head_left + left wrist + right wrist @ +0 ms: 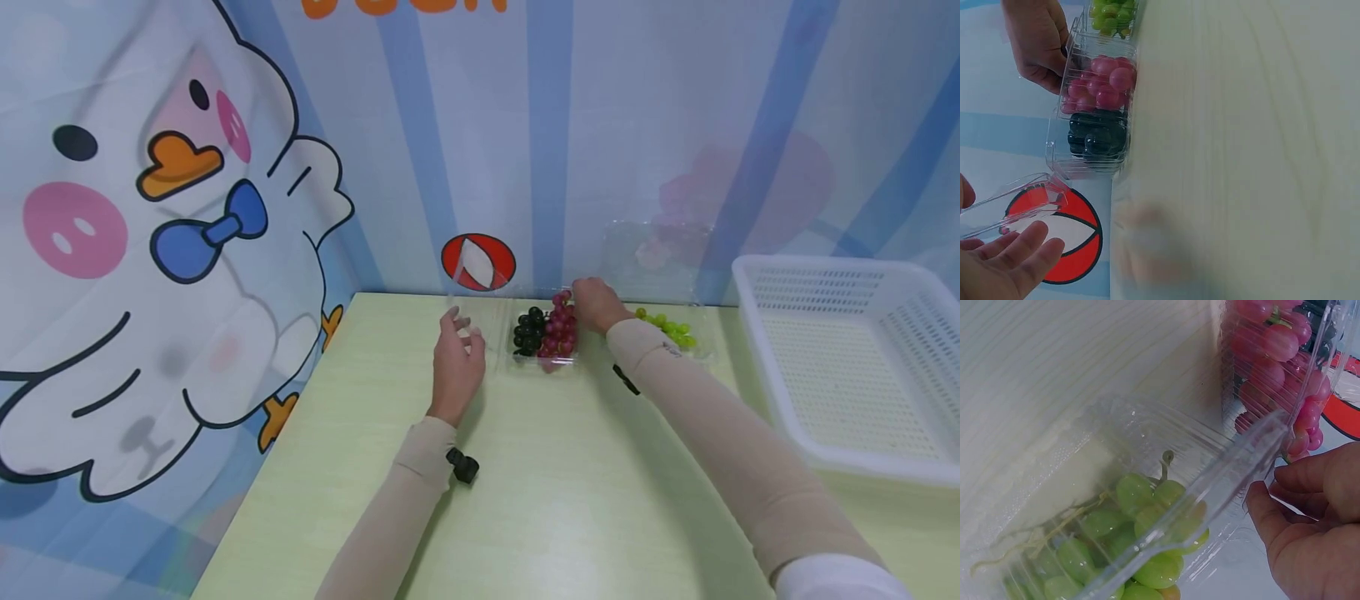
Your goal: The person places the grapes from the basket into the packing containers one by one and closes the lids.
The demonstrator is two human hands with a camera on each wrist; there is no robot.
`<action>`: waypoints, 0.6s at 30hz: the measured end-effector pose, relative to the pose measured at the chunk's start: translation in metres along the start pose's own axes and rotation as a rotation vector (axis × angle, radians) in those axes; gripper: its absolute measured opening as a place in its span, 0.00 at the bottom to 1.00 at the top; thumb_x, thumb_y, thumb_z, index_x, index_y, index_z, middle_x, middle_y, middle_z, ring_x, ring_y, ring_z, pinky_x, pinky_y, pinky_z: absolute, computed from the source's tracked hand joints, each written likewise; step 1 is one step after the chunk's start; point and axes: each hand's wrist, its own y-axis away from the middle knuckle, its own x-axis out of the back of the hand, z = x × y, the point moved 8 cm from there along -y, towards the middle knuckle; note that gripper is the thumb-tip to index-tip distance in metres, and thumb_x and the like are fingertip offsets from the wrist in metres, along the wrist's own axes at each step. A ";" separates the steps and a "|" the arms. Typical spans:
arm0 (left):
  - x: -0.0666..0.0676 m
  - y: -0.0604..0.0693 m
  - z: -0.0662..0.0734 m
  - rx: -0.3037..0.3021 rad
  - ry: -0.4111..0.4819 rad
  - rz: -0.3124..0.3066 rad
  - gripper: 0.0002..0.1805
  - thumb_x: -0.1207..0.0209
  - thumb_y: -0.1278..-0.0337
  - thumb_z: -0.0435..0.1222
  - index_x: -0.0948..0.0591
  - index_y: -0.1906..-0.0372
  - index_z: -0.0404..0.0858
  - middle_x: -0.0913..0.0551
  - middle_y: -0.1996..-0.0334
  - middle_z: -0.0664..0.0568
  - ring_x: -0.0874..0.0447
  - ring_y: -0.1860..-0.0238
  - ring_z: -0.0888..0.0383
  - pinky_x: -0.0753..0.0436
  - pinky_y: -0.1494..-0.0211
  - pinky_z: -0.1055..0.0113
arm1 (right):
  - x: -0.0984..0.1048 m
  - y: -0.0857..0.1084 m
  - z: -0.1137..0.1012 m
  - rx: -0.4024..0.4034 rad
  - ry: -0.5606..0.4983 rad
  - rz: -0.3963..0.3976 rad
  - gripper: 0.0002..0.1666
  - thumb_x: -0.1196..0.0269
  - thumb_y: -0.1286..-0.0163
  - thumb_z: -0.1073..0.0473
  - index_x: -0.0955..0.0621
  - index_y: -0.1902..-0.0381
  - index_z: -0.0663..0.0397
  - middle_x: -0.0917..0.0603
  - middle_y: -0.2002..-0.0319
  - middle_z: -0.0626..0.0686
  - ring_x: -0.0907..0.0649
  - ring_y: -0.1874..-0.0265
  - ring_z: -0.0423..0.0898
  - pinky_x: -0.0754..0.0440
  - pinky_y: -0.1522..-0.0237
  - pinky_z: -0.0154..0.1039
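Observation:
A clear plastic clamshell box (543, 361) holds black grapes (529, 332) and red grapes (559, 327), with its lid (1025, 187) swung up on the left. Beside the lid is my left hand (459, 367), fingers loosely extended; in the left wrist view the lid stands between thumb and fingers. At the box's back right corner, my right hand (596, 305) pinches the clear plastic edge with thumb and fingertips (1263, 503). Green grapes (1147, 512) lie in a second clear box (1110, 412), partly hidden by the right forearm in the head view.
A white plastic basket (780, 400) with slotted walls stands at the right of the pale table (570, 500). The green grapes' transparent lid (656, 258) stands up against the printed backdrop (480, 125). The backdrop rises directly behind the table's far edge.

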 end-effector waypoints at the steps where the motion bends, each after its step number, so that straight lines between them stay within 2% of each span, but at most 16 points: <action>1: -0.001 0.000 0.001 -0.014 -0.006 -0.007 0.29 0.52 0.21 0.43 0.40 0.24 0.38 0.23 0.35 0.43 0.15 0.46 0.50 0.16 0.43 0.54 | 0.000 0.000 0.000 -0.002 0.001 -0.001 0.14 0.45 0.26 0.71 0.22 0.46 0.72 0.18 0.48 0.69 0.18 0.47 0.63 0.19 0.43 0.54; 10: -0.009 -0.001 0.016 -0.131 -0.078 -0.051 0.30 0.52 0.21 0.40 0.41 0.22 0.36 0.25 0.33 0.39 0.14 0.45 0.48 0.16 0.43 0.53 | -0.001 -0.003 0.002 -0.008 0.004 -0.009 0.14 0.45 0.26 0.70 0.22 0.46 0.72 0.19 0.48 0.69 0.18 0.47 0.62 0.19 0.44 0.54; 18: -0.019 0.002 0.021 -0.161 -0.133 -0.122 0.32 0.50 0.21 0.40 0.44 0.19 0.44 0.31 0.27 0.45 0.21 0.35 0.43 0.20 0.36 0.49 | -0.001 -0.001 0.002 0.008 -0.016 -0.009 0.15 0.47 0.25 0.71 0.23 0.44 0.73 0.19 0.47 0.70 0.19 0.46 0.62 0.19 0.46 0.54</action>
